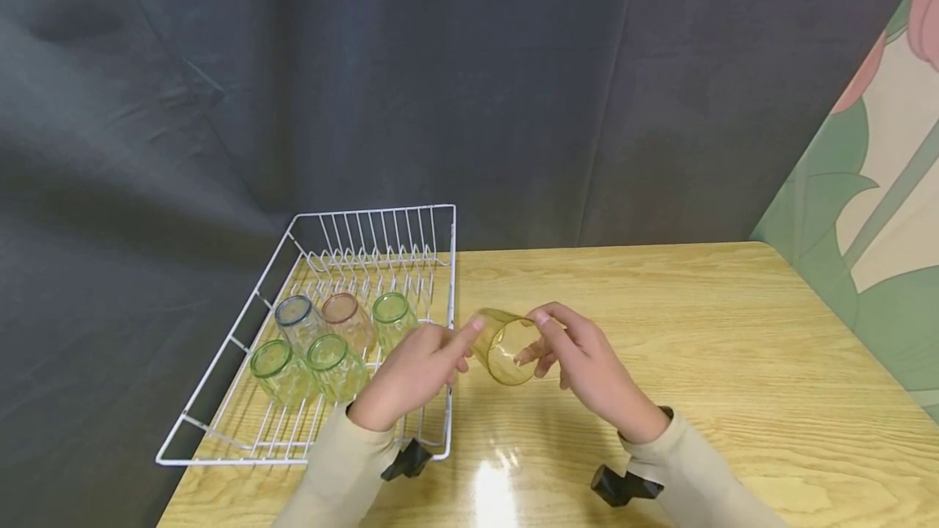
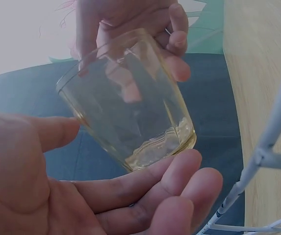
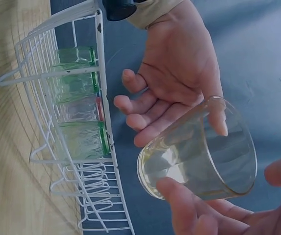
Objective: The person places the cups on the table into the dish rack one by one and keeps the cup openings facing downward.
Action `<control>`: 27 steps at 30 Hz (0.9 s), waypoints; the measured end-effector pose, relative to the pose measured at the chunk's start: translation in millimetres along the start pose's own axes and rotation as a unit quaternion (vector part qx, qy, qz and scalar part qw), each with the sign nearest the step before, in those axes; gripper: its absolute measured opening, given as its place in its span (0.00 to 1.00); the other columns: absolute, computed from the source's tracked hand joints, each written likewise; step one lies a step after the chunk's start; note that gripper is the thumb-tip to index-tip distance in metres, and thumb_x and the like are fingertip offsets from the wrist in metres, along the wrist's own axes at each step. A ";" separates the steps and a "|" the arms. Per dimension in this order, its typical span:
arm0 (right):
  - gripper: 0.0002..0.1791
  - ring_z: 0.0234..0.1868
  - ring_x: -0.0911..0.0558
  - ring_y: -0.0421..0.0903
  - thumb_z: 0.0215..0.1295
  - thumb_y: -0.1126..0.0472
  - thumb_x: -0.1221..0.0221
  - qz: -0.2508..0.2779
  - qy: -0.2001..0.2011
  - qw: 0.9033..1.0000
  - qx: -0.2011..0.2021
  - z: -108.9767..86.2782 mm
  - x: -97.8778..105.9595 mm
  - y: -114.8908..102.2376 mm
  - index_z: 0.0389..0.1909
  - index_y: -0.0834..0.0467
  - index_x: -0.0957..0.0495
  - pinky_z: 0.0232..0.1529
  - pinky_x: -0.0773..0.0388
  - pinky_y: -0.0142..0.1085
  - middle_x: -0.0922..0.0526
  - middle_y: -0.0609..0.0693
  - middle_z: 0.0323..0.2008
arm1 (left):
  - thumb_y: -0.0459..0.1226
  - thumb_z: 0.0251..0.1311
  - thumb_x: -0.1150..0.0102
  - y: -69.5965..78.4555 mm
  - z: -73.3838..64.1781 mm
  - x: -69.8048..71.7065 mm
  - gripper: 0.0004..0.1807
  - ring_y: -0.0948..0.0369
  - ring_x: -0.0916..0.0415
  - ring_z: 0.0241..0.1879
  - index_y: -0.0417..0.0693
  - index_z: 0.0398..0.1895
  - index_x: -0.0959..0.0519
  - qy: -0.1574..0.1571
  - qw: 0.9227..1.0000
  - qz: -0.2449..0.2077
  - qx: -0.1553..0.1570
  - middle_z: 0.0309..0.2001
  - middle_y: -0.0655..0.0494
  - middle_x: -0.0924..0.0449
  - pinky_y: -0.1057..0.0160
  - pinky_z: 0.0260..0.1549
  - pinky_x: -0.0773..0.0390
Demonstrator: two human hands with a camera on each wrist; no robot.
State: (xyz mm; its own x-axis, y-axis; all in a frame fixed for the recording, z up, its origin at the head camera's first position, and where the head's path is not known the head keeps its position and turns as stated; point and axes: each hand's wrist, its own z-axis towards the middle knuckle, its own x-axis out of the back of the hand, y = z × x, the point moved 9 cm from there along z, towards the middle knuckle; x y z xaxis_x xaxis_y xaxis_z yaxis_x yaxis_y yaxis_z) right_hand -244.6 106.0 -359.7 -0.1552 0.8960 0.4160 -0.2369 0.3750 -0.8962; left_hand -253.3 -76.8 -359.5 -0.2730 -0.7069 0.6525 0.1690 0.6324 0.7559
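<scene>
A yellow-tinted clear drinking glass (image 1: pixel 504 349) is held tilted in the air between both hands, over the table just right of the rack. My left hand (image 1: pixel 416 361) grips it from the left, thumb along its side and fingers near its base, as the left wrist view (image 2: pixel 125 186) shows. From the other side my right hand (image 1: pixel 590 361) holds the same glass, its thumb by the rim and its fingers at the wall and base. In the right wrist view the glass (image 3: pixel 194 152) has its open mouth toward the right hand.
A white wire dish rack (image 1: pixel 452 267) stands on the wooden table (image 1: pixel 697 332) at left. Inside it, several upside-down glasses stand together: a blue-rimmed glass (image 1: pixel 295 312), a pink glass (image 1: pixel 343 312) and green ones (image 1: pixel 330 355). A dark curtain (image 1: pixel 477 88) hangs behind.
</scene>
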 end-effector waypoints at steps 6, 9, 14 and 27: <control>0.21 0.25 0.18 0.48 0.80 0.49 0.54 0.023 -0.031 0.999 -0.004 1.7 -3.8 3.7 0.57 0.60 0.24 0.17 0.26 0.38 0.12 0.54 0.31 | 0.67 0.68 0.58 2.8 0.2 -1.0 0.36 0.58 0.26 0.18 0.47 0.28 0.17 -0.006 1.000 0.014 -0.012 0.21 0.51 0.20 0.58 0.23 0.25; 0.20 0.26 0.19 0.47 0.79 0.51 0.51 0.021 -0.044 0.999 0.000 2.1 -5.5 3.7 0.59 0.60 0.25 0.17 0.26 0.39 0.11 0.54 0.33 | 0.67 0.68 0.57 3.3 0.4 -0.5 0.35 0.59 0.27 0.16 0.49 0.26 0.19 -0.005 1.000 0.013 -0.010 0.21 0.52 0.21 0.58 0.21 0.25; 0.20 0.28 0.20 0.48 0.76 0.51 0.46 0.012 -0.060 0.998 -0.006 3.0 -8.4 4.7 0.61 0.56 0.26 0.18 0.24 0.40 0.11 0.51 0.36 | 0.67 0.67 0.55 3.7 0.3 1.8 0.34 0.60 0.28 0.15 0.49 0.26 0.19 0.003 1.000 0.005 -0.010 0.21 0.52 0.21 0.59 0.19 0.26; 0.33 0.34 0.20 0.46 0.57 0.49 0.28 -0.042 -0.066 0.997 0.001 -3.1 -14.6 -0.4 0.63 0.53 0.26 0.28 0.23 0.35 0.14 0.51 0.46 | 0.66 0.66 0.51 2.4 0.2 3.0 0.34 0.56 0.19 0.25 0.43 0.37 0.19 0.012 1.000 -0.019 -0.004 0.29 0.54 0.18 0.59 0.22 0.22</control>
State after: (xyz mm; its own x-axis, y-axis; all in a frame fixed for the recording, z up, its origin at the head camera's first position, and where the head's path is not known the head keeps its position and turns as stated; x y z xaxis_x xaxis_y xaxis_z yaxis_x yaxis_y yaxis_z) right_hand -239.3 93.5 -365.8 -0.2590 0.8230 0.5056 -0.2562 0.4462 -0.8575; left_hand -253.9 -77.3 -355.8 -0.2556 -0.7381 0.6244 0.1662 0.6027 0.7805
